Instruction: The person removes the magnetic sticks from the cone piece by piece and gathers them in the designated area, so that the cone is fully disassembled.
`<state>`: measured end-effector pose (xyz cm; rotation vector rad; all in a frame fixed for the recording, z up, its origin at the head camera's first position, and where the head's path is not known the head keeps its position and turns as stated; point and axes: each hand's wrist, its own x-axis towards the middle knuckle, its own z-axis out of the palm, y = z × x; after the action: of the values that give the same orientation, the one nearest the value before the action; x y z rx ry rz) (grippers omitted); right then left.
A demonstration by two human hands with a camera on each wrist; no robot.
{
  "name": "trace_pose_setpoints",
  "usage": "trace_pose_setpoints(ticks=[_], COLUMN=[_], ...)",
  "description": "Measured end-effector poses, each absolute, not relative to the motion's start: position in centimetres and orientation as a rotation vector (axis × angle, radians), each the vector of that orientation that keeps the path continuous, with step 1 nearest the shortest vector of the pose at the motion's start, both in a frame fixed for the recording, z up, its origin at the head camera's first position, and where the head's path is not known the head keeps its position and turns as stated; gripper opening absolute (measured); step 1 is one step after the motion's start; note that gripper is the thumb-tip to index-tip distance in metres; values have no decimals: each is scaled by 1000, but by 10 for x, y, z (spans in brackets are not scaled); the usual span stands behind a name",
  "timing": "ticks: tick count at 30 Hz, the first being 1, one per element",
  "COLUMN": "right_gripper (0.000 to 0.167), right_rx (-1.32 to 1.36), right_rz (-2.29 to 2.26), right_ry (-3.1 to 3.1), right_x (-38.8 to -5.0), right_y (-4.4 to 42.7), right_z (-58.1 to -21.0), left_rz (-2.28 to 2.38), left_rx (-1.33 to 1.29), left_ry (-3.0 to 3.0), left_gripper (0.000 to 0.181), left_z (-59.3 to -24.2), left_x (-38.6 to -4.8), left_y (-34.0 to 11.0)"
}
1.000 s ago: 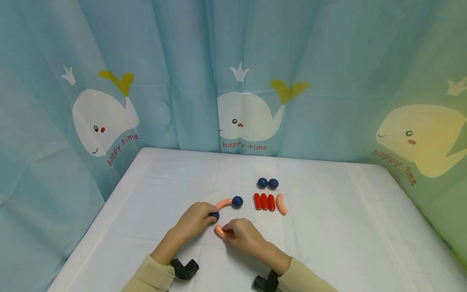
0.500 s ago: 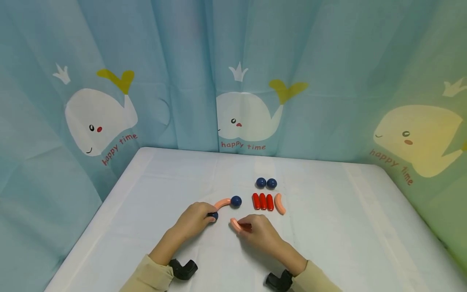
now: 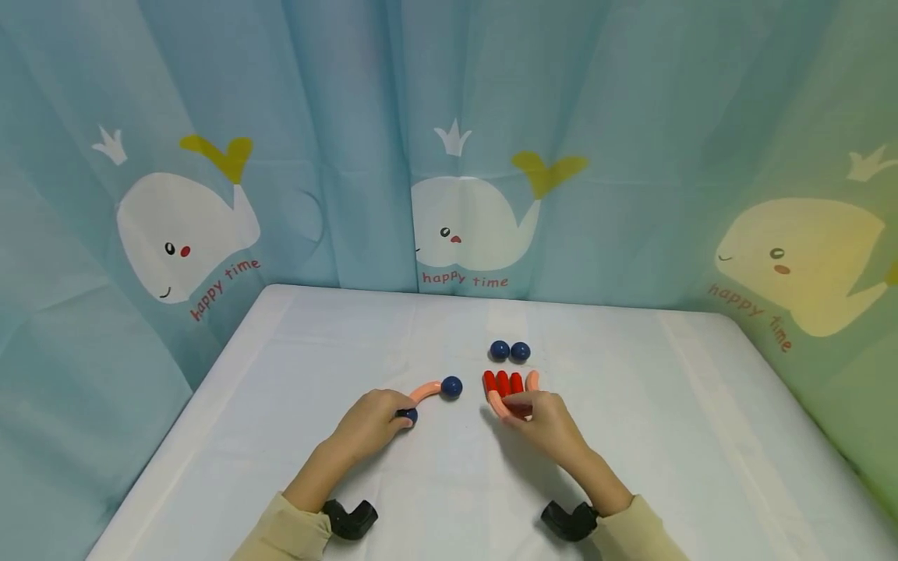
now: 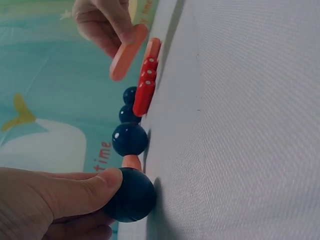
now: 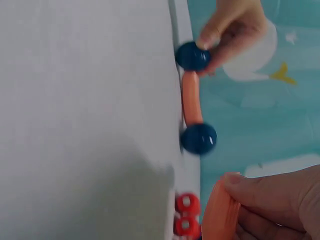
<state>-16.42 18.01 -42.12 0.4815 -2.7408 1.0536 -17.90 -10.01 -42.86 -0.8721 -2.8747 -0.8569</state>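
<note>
In the head view my left hand (image 3: 370, 423) pinches a dark blue ball (image 4: 132, 196) at the table surface. A peach curved stick (image 3: 425, 391) runs from this ball to a second blue ball (image 3: 452, 387), and both ends touch. My right hand (image 3: 550, 428) holds another peach curved stick (image 5: 220, 212) between thumb and fingers. That stick is raised off the table, as the left wrist view shows, and in the head view it overlaps the near ends of three red sticks (image 3: 489, 381).
Beside the red sticks lies one more peach curved stick (image 3: 533, 380), partly hidden by my right hand. Two blue balls (image 3: 500, 350) sit behind them. The white table (image 3: 337, 335) ends at a blue curtain (image 3: 351, 218) printed with whales. Black wrist mounts (image 3: 351, 520) hang by both sleeves.
My right hand has carried the peach curved stick rightward and away from me, from near the left hand to the red sticks. My left hand stays on its ball.
</note>
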Motion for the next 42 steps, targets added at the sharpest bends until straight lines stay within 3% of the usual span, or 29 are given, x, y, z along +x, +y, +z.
trace_pose_setpoints(ticks=[6, 12, 16, 42], right_gripper=[20, 23, 22, 25], right_rx=[231, 29, -5, -137], right_rz=[1111, 1169, 1157, 1057], right_ry=[-2740, -2754, -2748, -2779], right_x=[-177, -184, -187, -197], right_y=[204, 222, 226, 233], right_z=[-418, -416, -418, -436], left_rz=[-852, -833, -834, -857], left_rx=[-872, -852, -839, -857], left_ry=[-2872, -2898, -2906, -2882], left_gripper=[5, 21, 27, 13], left_z=[-428, -429, -430, -428], left_x=[-179, -177, -177, -177], left_y=[-101, -100, -100, -100])
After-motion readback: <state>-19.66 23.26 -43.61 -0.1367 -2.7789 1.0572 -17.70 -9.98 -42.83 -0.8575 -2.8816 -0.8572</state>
